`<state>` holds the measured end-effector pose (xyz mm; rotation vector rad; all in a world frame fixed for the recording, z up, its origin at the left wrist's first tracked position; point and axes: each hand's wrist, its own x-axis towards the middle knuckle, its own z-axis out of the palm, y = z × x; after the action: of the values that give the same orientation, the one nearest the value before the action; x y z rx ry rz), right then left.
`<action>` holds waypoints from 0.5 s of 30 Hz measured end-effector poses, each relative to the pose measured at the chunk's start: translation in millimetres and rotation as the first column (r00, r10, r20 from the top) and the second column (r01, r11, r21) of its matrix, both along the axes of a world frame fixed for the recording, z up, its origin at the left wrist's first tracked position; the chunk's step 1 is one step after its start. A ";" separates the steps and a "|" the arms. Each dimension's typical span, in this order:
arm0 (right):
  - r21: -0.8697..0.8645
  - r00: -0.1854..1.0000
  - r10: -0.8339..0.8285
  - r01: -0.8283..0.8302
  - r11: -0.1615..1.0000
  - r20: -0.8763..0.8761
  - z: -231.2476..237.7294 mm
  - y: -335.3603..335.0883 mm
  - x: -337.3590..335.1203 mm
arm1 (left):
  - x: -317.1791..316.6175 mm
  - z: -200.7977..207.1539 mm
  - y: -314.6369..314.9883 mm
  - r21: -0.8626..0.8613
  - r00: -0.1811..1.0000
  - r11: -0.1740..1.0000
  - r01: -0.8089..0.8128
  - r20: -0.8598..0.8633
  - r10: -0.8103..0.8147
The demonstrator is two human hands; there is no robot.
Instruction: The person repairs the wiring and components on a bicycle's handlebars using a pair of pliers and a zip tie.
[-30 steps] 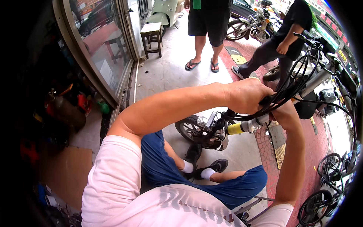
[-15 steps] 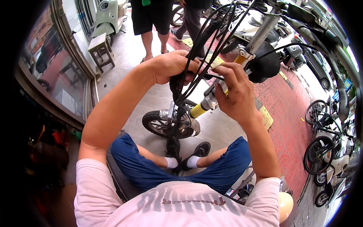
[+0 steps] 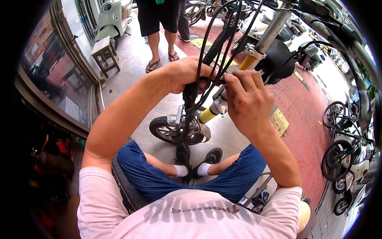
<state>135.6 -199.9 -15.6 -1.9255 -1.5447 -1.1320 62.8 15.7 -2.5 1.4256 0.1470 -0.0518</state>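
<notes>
A bundle of black cables (image 3: 191, 106) hangs in front of me, running down from the handlebar (image 3: 338, 24) toward a small wheel (image 3: 157, 126). My left hand (image 3: 190, 75) is closed round these cables from the left, its fingertips partly hidden behind them. On the other side my right hand (image 3: 250, 97) pinches with thumb and forefinger at a thin black cable, close to the left fingers. What exactly lies between the fingertips is too small to make out fully. Just behind the right hand slants a silver steering tube (image 3: 274, 30) with yellow sections.
A person (image 3: 159, 24) in black shorts and flip-flops stands ahead. A wooden stool (image 3: 105, 55) and a pale green scooter (image 3: 111, 22) are at the far left, by a glass door (image 3: 59, 75). Bicycles (image 3: 336, 157) and scooters line the right. Small items (image 3: 258, 201) lie beside my right thigh.
My right hand has closed its fingers into a pinch by the cables, moving slightly. The left hand has shifted a little right. The person ahead has stepped, and another has moved partly behind.
</notes>
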 end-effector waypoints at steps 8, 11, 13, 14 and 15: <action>-0.033 0.983 0.143 -0.140 0.990 0.119 11.3 -0.1 5.2 | -4.6 -0.5 -0.1 -0.026 0.999 1.000 0.007 0.047 -0.006; 0.024 0.937 0.350 -0.350 0.937 -0.010 9.9 8.9 6.5 | -9.5 0.9 -1.1 0.007 0.998 1.000 -0.011 0.057 0.011; 0.103 0.897 0.413 -0.401 0.910 -0.157 5.3 10.6 8.9 | -13.6 2.9 -1.0 0.077 0.999 0.997 -0.011 0.048 0.007; 0.148 0.867 0.443 -0.419 0.896 -0.228 0.4 11.6 12.3 | -15.6 5.0 -0.9 0.114 0.999 0.993 -0.009 0.041 0.005; 0.203 0.856 0.478 -0.441 0.874 -0.196 -3.9 15.1 17.8 | -19.1 5.9 -0.2 0.106 0.999 0.994 0.016 0.029 -0.019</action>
<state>153.4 -184.8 -19.5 -1.4182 -1.6131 -0.7493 43.7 15.5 3.4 1.5331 0.1138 -0.0378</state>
